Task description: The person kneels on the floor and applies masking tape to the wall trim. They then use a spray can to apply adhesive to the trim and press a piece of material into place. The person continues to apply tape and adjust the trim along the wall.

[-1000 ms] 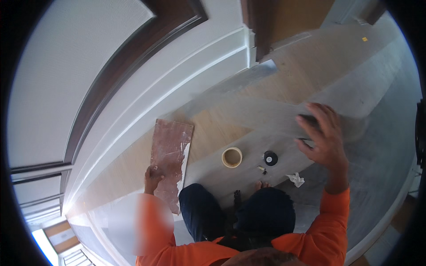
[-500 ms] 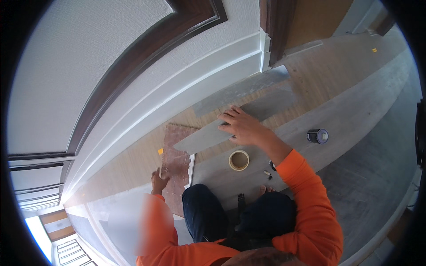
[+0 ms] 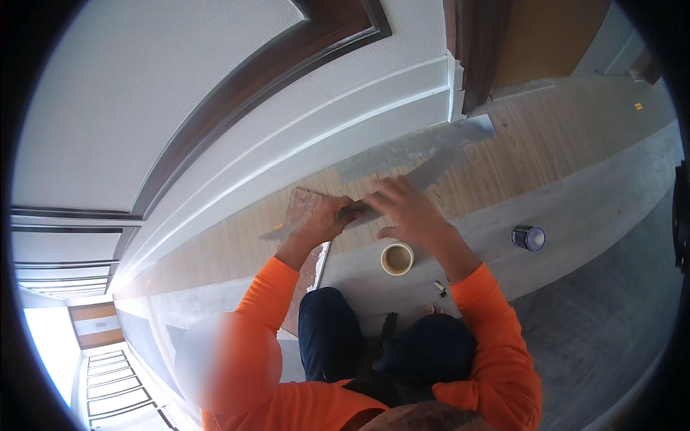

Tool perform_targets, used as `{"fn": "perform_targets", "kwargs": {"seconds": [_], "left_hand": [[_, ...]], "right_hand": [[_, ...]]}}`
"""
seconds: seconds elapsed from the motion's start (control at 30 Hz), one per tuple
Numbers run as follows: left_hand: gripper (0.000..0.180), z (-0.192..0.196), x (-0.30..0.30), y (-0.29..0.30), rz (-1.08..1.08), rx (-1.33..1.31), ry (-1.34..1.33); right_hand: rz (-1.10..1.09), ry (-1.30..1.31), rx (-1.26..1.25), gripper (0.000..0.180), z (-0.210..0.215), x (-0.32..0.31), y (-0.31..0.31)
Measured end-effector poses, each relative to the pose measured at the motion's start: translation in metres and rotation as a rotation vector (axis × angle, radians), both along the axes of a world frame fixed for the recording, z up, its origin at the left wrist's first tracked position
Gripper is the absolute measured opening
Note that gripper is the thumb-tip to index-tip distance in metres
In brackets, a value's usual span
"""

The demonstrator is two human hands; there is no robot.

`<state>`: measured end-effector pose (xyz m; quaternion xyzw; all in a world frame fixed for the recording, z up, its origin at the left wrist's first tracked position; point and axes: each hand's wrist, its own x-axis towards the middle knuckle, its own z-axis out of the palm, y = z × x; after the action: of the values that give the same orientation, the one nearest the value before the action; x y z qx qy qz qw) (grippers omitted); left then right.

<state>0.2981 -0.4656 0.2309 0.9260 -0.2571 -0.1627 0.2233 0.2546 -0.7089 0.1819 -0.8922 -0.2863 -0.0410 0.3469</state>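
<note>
A thin grey flexible strip (image 3: 431, 170) stretches slantwise above the wood-look floor, in front of me. My left hand (image 3: 327, 221) is closed around its middle, thumb and fingers pinching it. My right hand (image 3: 413, 213) is beside it on the right, fingers spread over the strip and thumb held apart; whether the fingertips touch it I cannot tell. Beneath my left hand lies a reddish-brown board (image 3: 304, 200) with a ragged white edge, partly covered by my arm. A second grey strip (image 3: 381, 156) lies on the floor along the wall base.
A roll of masking tape (image 3: 397, 258) rests on the grey floor covering before my knees. Right of it lies a dark can with a purple end (image 3: 528, 238). A small pale piece (image 3: 439, 285) lies near my foot. The white wall (image 3: 287, 171) and dark door frame (image 3: 483, 54) bound the far side.
My left hand has moved up and right from the board's edge and taken hold of the grey strip. The strip has tilted, and my right hand has loosened from it, fingers now spread.
</note>
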Motion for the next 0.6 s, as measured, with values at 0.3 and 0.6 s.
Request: {"fn": "perform_targets", "kwargs": {"seconds": [0.3,0.6], "left_hand": [[0.031,0.005,-0.009,-0.015,-0.037,0.323,-0.282],[0.043,-0.011,0.000,-0.022,0.296,0.464,-0.174]], "right_hand": [[-0.104,0.157,-0.297,0.034,-0.024,0.030,-0.022],[-0.212,0.164,-0.232,0.023,-0.034,0.041,0.021]]}}
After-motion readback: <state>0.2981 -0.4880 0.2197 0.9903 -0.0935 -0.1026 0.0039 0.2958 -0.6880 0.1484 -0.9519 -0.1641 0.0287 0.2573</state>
